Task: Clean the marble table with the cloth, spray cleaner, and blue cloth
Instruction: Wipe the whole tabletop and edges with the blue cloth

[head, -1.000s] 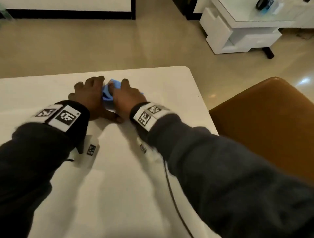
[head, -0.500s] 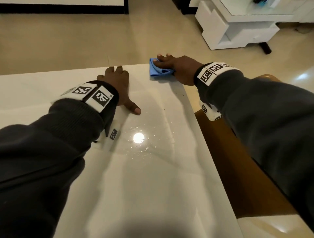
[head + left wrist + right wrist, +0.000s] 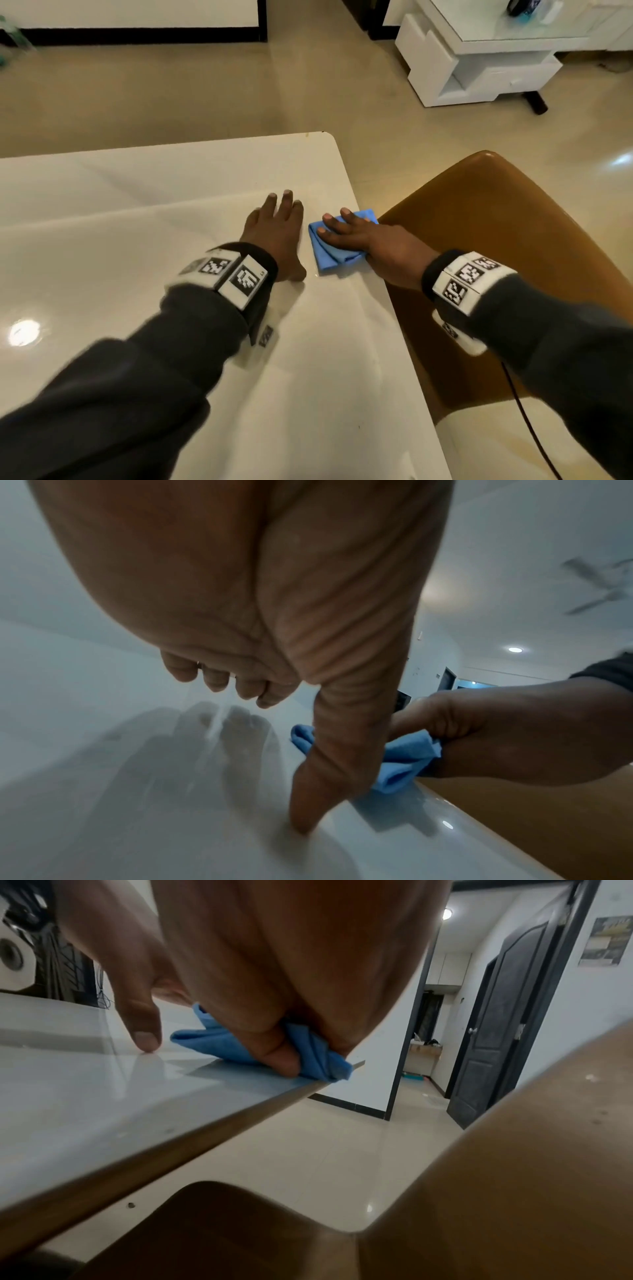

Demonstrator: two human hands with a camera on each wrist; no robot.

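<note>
The blue cloth (image 3: 329, 253) lies bunched on the white marble table (image 3: 137, 192), right at its right edge. My right hand (image 3: 373, 246) presses down on it with the fingers stretched over the top. In the right wrist view the thumb pinches a fold of the blue cloth (image 3: 219, 1039) against the palm. My left hand (image 3: 277, 226) lies flat on the table just left of the cloth, fingers spread and holding nothing. The left wrist view shows its thumb tip on the surface, in front of the blue cloth (image 3: 407, 761). No spray bottle or second cloth is in view.
A brown chair (image 3: 496, 240) stands tight against the table's right edge, under my right arm. A white low cabinet (image 3: 479, 61) sits on the tiled floor at the far right. A thin black cable (image 3: 527, 421) hangs from my right wrist.
My right hand has slid the blue cloth from the table's far right corner back toward me along the right edge. The left hand stays flat on the table.
</note>
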